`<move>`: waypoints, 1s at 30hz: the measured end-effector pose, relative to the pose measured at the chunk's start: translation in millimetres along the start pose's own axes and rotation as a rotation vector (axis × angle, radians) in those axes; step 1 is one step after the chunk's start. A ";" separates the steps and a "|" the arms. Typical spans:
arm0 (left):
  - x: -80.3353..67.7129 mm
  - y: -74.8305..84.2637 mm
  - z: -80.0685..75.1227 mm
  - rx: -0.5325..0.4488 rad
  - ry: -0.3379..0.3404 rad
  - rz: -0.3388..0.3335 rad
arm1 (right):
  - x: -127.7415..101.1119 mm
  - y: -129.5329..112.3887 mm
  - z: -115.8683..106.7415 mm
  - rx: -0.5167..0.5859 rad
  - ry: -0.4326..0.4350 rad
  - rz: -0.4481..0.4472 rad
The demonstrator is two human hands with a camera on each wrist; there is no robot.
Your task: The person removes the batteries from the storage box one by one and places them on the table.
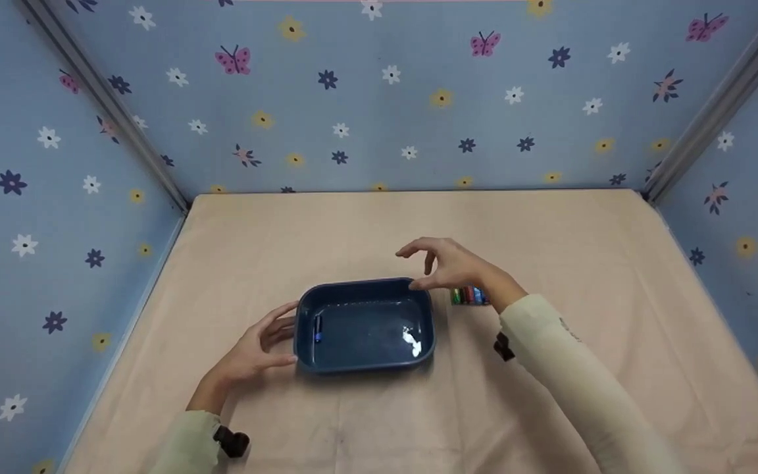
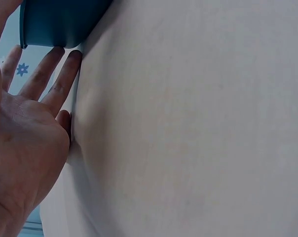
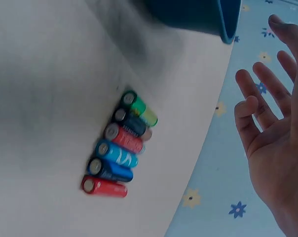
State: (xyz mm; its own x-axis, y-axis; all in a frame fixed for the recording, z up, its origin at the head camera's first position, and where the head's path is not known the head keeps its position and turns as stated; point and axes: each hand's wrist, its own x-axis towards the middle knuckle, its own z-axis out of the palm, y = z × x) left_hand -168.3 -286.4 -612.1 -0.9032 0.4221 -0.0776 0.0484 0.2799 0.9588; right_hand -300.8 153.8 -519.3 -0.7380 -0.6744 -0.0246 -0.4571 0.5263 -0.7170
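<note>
A dark blue rectangular tub [image 1: 366, 365] stands on the cloth-covered table. Against the inside of its left end lies one small dark blue battery [image 1: 318, 329]. My left hand [image 1: 257, 352] is at the tub's left end, thumb and fingers spread, the fingertips touching the outer wall. Above the tub's far right corner hovers my right hand [image 1: 451, 263], loosely bent and holding nothing. In the right wrist view a row of several batteries, among them a red battery [image 3: 104, 187] and a green battery [image 3: 139, 107], lies side by side. My forearm partly hides this row in the head view.
Beige cloth [image 1: 379, 421] with slight creases covers the table. Blue flowered panels [image 1: 379, 118] rise behind and at both sides, with grey metal posts [image 1: 109, 105] at the back corners. Each wrist wears a small black camera [image 1: 231, 441].
</note>
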 end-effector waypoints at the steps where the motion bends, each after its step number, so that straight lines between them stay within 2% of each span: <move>1: 0.0 -0.1 0.1 0.001 0.003 -0.001 | 2.3 -2.4 2.0 0.003 -0.010 -0.006; 8: 0.4 0.0 0.5 -0.006 -0.002 0.001 | 16.4 -15.5 15.8 -0.030 -0.080 -0.044; 17: -1.5 -0.6 -0.3 -0.026 -0.012 0.024 | 33.0 -34.9 34.0 -0.062 -0.137 -0.065; 24: -0.3 -1.9 0.2 -0.018 -0.016 0.028 | 45.2 -45.6 51.6 -0.075 -0.172 -0.114; 30: 0.4 -1.3 -0.4 -0.020 -0.018 0.016 | 52.9 -54.6 64.6 -0.078 -0.203 -0.114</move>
State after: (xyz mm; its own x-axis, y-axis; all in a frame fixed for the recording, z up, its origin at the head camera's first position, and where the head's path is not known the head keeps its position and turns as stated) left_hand -168.9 -287.0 -613.3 -0.8946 0.4418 -0.0672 0.0540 0.2561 0.9652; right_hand -282.8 55.9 -526.5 -0.5678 -0.8181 -0.0919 -0.5745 0.4737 -0.6675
